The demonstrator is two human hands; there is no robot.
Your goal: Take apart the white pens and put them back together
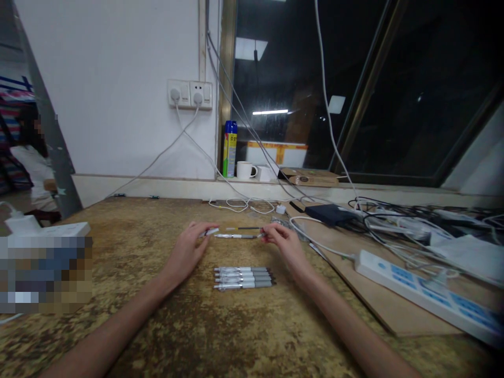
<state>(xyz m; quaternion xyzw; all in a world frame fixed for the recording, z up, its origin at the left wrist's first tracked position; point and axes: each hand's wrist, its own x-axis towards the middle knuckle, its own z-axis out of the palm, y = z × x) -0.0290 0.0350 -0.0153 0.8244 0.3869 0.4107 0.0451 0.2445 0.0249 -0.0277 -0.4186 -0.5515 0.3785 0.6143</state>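
Observation:
My left hand (189,251) rests on the mottled brown table (157,315), its fingers curled round a small white pen part (210,231). My right hand (284,243) pinches a tiny piece at its fingertips, too small to name. Between the hands lie a clear pen barrel (236,236) and a thin dark refill (244,228). Nearer to me, several assembled grey-and-white pens (243,277) lie side by side in a neat row.
A white power strip (425,294) lies on a board at the right, beside tangled cables and a dark box (331,213). A spray can (230,149) and white mug (245,170) stand on the sill. Another person sits at the far left.

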